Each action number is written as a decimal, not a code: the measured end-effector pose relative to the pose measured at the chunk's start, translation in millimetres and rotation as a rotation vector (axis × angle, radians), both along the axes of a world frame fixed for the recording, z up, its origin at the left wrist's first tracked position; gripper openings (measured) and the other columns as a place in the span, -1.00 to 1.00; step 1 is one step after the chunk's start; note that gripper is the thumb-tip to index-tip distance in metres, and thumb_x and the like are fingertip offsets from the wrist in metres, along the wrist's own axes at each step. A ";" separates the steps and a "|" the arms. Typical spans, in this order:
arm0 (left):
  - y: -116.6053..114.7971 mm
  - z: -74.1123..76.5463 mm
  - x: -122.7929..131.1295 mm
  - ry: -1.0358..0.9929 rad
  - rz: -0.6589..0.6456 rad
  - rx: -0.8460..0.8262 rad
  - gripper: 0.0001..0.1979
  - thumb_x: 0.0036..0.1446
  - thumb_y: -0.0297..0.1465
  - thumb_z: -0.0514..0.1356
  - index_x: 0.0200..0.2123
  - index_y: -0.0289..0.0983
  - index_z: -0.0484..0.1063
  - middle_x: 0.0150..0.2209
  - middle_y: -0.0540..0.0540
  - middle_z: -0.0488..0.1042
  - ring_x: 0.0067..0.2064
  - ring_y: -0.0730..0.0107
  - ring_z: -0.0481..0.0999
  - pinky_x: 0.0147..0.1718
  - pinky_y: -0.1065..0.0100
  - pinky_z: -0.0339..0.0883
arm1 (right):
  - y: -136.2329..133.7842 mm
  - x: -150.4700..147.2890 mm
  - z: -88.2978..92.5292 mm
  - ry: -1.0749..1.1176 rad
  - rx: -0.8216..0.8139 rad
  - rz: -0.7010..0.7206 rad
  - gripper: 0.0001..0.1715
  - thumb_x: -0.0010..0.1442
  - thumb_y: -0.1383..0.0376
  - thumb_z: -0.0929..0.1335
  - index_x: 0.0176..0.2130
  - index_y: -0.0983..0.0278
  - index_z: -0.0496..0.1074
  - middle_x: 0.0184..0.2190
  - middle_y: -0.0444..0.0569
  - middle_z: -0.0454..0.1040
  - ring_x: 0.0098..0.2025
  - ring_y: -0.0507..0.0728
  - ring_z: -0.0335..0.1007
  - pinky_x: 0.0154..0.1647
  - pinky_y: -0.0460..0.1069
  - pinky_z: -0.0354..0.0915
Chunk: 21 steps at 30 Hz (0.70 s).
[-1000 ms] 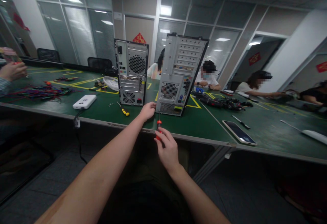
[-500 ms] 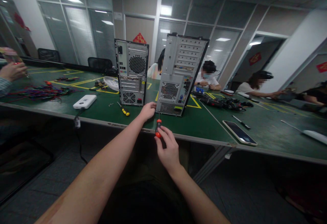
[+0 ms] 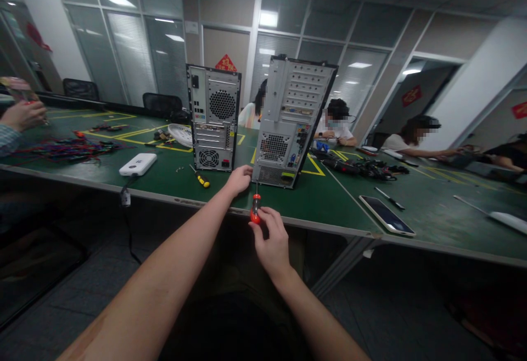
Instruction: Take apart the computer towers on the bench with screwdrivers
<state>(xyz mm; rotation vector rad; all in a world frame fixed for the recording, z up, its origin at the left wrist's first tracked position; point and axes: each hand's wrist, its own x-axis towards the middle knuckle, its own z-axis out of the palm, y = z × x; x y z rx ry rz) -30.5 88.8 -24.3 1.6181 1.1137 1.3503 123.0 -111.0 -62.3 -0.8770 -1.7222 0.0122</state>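
Observation:
Two computer towers stand upright with their back panels facing me. At the lower left edge of the larger computer tower [image 3: 274, 122], my left hand [image 3: 240, 180] rests with its fingers bent against the case; the fingertips are partly hidden. My right hand [image 3: 272, 240] pinches the butt end of a red and black screwdriver [image 3: 256, 208] between thumb and fingers. The shaft points away from me, its tip at the bottom left corner of that tower's back. To the left is the smaller computer tower [image 3: 212, 146], with a yellow and black screwdriver [image 3: 202, 179] lying before it.
Small screws [image 3: 179, 169] and a white power bank [image 3: 138, 164] with a cable lie left. Coloured wires [image 3: 74, 148] and a white basket [image 3: 180, 134] are beyond. On the right are black cables [image 3: 362, 166], a phone [image 3: 387, 215] and a pen [image 3: 389, 198]. Other people sit around the table.
My right fingers have slid slightly back and right on the screwdriver handle, baring more of it. My left hand and both towers stay in place; the view shifts slightly.

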 end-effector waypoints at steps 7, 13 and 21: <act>-0.5 0.4 0.2 0.000 0.004 -0.002 -0.48 -0.10 -0.76 0.07 -0.11 -0.33 0.61 -0.10 -0.16 0.71 0.02 0.25 0.67 0.15 0.25 0.46 | 1.2 -0.9 -2.0 -0.087 0.044 0.013 -0.61 0.45 0.41 0.31 0.17 0.19 0.55 0.16 0.15 0.54 0.18 0.24 0.51 0.22 0.18 0.47; -2.0 0.4 -0.5 0.026 0.017 0.020 -0.47 -0.11 -0.75 0.07 -0.10 -0.34 0.62 -0.08 -0.18 0.71 0.01 0.24 0.67 0.15 0.26 0.46 | -0.5 -0.1 0.8 0.020 0.017 -0.026 -0.73 0.39 0.33 0.42 0.07 0.24 0.56 0.02 0.14 0.55 0.08 0.24 0.55 0.13 0.14 0.52; -2.5 1.3 -0.5 0.000 -0.003 0.003 -0.48 -0.11 -0.75 0.07 -0.11 -0.34 0.61 -0.08 -0.19 0.71 0.02 0.23 0.67 0.15 0.24 0.46 | 1.5 0.2 -1.6 -0.067 0.079 -0.029 -0.61 0.45 0.43 0.30 0.16 0.22 0.54 0.16 0.17 0.54 0.17 0.24 0.52 0.23 0.19 0.46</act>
